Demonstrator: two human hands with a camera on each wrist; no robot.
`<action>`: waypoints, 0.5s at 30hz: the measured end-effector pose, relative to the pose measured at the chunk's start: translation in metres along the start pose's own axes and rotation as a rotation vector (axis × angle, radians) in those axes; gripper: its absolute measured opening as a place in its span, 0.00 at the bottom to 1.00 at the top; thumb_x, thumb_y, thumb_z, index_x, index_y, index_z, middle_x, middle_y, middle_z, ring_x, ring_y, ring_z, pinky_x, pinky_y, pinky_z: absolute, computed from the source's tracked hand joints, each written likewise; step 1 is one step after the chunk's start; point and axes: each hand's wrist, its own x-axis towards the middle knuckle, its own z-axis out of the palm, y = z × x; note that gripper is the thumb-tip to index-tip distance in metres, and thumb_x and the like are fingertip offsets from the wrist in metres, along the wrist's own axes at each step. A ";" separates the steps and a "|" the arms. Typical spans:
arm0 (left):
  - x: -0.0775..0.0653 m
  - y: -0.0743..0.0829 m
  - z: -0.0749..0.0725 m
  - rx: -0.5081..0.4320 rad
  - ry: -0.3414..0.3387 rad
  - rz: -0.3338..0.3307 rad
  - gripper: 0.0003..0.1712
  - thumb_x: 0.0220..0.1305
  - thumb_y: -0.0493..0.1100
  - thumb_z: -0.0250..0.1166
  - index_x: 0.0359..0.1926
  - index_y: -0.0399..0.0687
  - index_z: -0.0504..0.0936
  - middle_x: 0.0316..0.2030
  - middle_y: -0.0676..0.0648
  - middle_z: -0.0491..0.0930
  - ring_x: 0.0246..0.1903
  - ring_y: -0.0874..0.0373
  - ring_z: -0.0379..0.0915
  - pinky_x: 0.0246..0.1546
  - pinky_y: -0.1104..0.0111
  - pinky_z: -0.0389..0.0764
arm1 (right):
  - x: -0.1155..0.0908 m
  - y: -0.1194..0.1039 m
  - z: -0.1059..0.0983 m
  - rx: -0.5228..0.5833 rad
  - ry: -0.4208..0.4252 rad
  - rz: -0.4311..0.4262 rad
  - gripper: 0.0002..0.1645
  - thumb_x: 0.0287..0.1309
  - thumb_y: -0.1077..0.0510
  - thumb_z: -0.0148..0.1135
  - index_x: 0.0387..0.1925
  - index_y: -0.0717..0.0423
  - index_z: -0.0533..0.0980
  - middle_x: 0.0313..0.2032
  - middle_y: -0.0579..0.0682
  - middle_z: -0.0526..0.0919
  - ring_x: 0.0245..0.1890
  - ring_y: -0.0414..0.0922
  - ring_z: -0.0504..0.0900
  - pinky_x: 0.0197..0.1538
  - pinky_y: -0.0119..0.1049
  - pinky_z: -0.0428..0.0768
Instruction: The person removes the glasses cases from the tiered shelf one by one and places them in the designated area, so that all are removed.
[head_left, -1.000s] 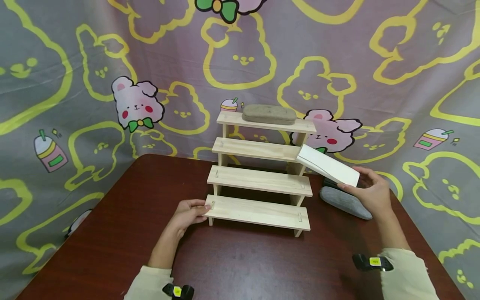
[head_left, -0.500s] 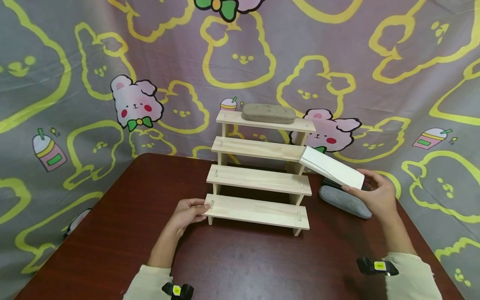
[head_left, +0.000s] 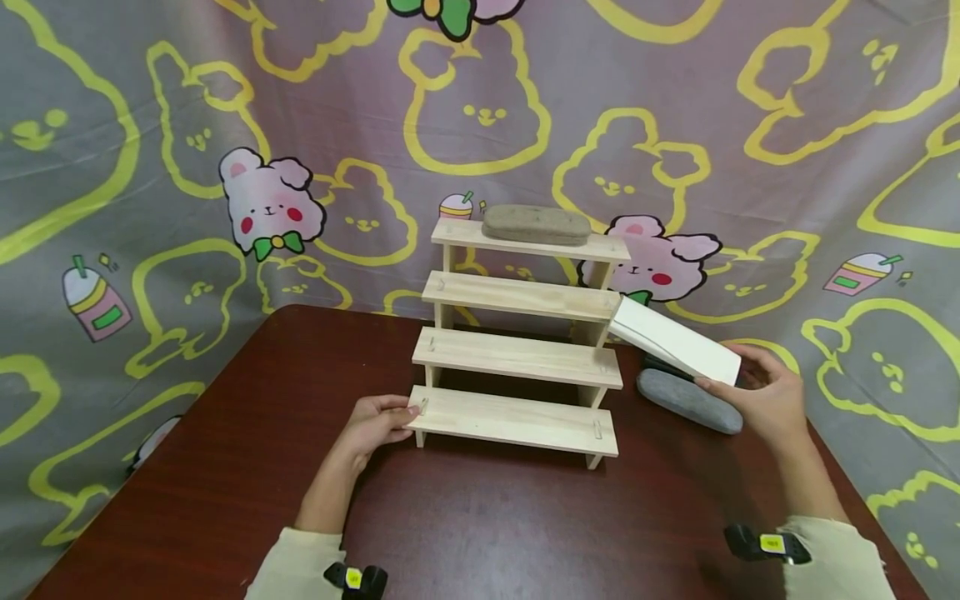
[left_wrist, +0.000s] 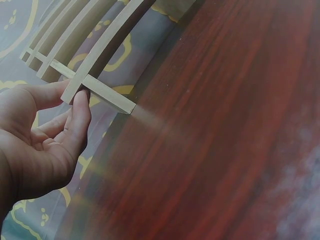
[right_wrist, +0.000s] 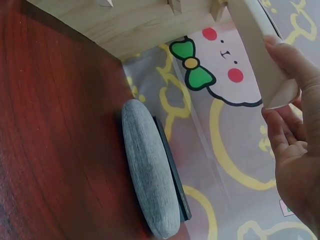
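l hand (head_left: 377,429) pinches rack (head_left: 516,354) at bottom l corner; r hand (head_left: 768,400) pinches tilted white case (head_left: 675,340) by one end, prob best levelled w/ far end clear of rack

No text was legible. Yellow labels (head_left: 772,543) on black wrist straps (head_left: 742,542) behind left grip (head_left: 375,427) and right grip (head_left: 774,400) bore marks too small to read.

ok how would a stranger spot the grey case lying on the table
On the dark red table stands a four-tier wooden shelf. Just right of that in the head view lies the grey case. Its plump, rounded, streaky grey body sets it apart from the straight-edged black object beside it.
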 end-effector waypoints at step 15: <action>-0.001 0.001 0.000 0.005 -0.007 -0.003 0.26 0.69 0.35 0.64 0.62 0.20 0.71 0.40 0.46 0.82 0.32 0.67 0.79 0.34 0.80 0.86 | -0.007 0.004 -0.012 0.027 0.015 0.063 0.34 0.45 0.71 0.79 0.55 0.49 0.80 0.41 0.23 0.79 0.36 0.23 0.79 0.39 0.10 0.78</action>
